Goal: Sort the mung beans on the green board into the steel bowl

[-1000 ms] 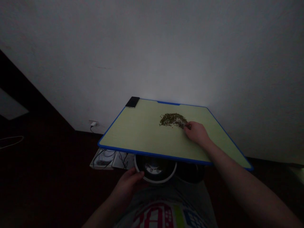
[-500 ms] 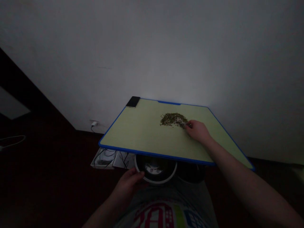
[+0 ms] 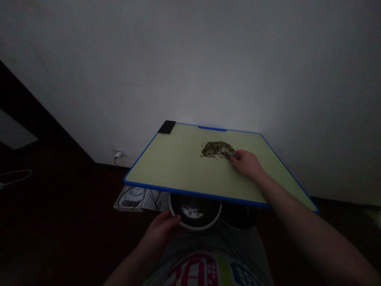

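Note:
A loose pile of small greenish-brown grains (image 3: 214, 148) lies on the pale yellow table top (image 3: 175, 163), right of its middle. My right hand (image 3: 247, 162) is closed at the pile's right edge. Its fingertips pinch a small, thin metallic-looking tool (image 3: 228, 154), whose tip reaches into the grains; its exact kind is too dim to make out. Below the table's near edge, my left hand (image 3: 162, 228) grips the left rim of a round bowl (image 3: 200, 228) with a pale rim and dark inside. The table edge hides the bowl's far side.
A black phone (image 3: 167, 127) lies on the table's far left corner. The table's blue edge (image 3: 190, 193) overhangs the bowl. White boxes with cables (image 3: 131, 198) sit beneath at left. A dark round object (image 3: 239, 216) is right of the bowl. A wall (image 3: 208, 71) stands behind.
The tool in my right hand has shifted slightly at the right side of the grains. My left hand and the bowl stay in place.

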The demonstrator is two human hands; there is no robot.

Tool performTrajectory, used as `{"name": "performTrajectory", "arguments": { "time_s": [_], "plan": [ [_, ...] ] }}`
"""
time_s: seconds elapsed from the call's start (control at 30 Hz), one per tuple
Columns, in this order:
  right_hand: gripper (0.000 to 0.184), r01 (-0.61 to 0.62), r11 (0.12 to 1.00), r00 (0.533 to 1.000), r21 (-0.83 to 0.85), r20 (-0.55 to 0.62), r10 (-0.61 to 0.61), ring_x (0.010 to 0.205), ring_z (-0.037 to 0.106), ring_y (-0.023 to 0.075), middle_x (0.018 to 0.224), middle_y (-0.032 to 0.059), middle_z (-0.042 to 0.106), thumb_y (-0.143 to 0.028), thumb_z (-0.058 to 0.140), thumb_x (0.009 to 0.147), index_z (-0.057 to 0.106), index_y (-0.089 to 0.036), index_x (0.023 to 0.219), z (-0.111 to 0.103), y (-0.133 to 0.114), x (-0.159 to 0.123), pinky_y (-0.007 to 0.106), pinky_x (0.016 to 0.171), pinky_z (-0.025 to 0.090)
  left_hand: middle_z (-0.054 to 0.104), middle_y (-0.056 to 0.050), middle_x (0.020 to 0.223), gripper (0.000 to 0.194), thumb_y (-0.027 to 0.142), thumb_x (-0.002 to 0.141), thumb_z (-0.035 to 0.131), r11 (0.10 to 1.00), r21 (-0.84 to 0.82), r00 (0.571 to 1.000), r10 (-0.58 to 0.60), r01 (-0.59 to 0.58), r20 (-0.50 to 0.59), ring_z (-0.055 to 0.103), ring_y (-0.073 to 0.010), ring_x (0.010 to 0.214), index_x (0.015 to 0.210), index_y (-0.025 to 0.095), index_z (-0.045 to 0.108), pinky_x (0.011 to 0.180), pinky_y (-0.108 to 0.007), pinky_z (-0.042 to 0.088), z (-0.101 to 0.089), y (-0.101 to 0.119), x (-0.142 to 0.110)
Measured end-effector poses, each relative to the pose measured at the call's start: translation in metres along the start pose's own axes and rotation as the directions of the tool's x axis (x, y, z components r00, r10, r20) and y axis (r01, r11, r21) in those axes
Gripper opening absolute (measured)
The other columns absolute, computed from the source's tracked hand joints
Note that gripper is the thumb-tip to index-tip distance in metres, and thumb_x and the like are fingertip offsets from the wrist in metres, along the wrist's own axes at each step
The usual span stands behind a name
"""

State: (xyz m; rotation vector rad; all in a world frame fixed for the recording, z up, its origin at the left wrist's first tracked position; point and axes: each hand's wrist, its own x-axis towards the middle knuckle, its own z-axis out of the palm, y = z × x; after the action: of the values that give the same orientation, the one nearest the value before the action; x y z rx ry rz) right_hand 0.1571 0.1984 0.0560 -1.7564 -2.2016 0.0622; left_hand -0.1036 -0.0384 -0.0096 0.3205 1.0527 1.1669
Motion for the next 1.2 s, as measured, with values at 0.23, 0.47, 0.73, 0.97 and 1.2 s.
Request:
{"name": "performTrajectory", "arguments": {
  "time_s": [0.23, 0.47, 0.73, 0.97, 1.2],
  "plan": [
    [0.026, 0.038, 0.999, 0.999, 0.006, 0.017, -0.038, 0.069, 0.059, 0.0186, 0.079, 0.0074, 0.068, -0.037, 0.052, 0.081, 0.068, -0.018, 0.089, 0.002, 0.005, 0.007, 0.027, 0.059, 0.036, 0.075, -0.014, 0.099, 0.028, 0.021, 0.072, 0.068, 1.0, -0.012, 0.999, 0.017, -0.017, 0.041, 0.069, -0.0295, 0.093, 0.098, 0.013, 0.068, 0.081, -0.04, 0.052, -0.004, -0.003, 0.001],
    [0.028, 0.067, 0.998, 0.997, -0.001, 0.046, -0.067, 0.068, 0.059, 0.0183, 0.079, 0.0068, 0.069, -0.038, 0.052, 0.081, 0.069, -0.019, 0.093, 0.001, 0.008, 0.015, 0.026, 0.059, 0.036, 0.075, -0.013, 0.099, 0.024, 0.02, 0.073, 0.067, 1.0, -0.017, 1.0, 0.007, -0.006, 0.024, 0.069, -0.0283, 0.093, 0.096, 0.014, 0.068, 0.08, -0.038, 0.052, -0.005, -0.006, 0.002],
    [0.026, 0.151, 0.988, 0.984, 0.03, 0.091, -0.153, 0.064, 0.056, 0.0155, 0.074, 0.0038, 0.067, -0.034, 0.052, 0.081, 0.068, -0.02, 0.096, 0.001, 0.014, 0.021, 0.024, 0.056, 0.034, 0.075, -0.013, 0.099, 0.023, 0.021, 0.072, 0.068, 1.0, 0.02, 1.0, 0.017, -0.018, 0.012, 0.069, -0.0283, 0.094, 0.094, 0.013, 0.068, 0.078, -0.036, 0.052, -0.006, -0.005, 0.003],
    [0.027, 0.184, 0.981, 0.973, 0.067, 0.126, -0.192, 0.064, 0.056, 0.0146, 0.077, 0.0035, 0.068, -0.033, 0.052, 0.081, 0.068, -0.02, 0.098, -0.001, 0.012, 0.023, 0.024, 0.057, 0.035, 0.075, -0.012, 0.1, 0.024, 0.021, 0.071, 0.069, 1.0, 0.012, 1.0, 0.019, -0.019, 0.008, 0.068, -0.0286, 0.095, 0.094, 0.015, 0.069, 0.079, -0.037, 0.053, -0.004, -0.003, 0.003],
    [0.029, 0.211, 0.97, 0.956, 0.124, 0.179, -0.231, 0.062, 0.055, 0.0142, 0.073, 0.0021, 0.066, -0.032, 0.05, 0.082, 0.067, -0.02, 0.101, 0.0, 0.011, 0.024, 0.024, 0.057, 0.035, 0.077, -0.012, 0.092, 0.022, 0.02, 0.07, 0.069, 1.0, -0.024, 1.0, 0.002, -0.002, 0.008, 0.07, -0.0289, 0.088, 0.091, 0.013, 0.069, 0.079, -0.039, 0.053, 0.0, -0.001, 0.0]
  ]
}}
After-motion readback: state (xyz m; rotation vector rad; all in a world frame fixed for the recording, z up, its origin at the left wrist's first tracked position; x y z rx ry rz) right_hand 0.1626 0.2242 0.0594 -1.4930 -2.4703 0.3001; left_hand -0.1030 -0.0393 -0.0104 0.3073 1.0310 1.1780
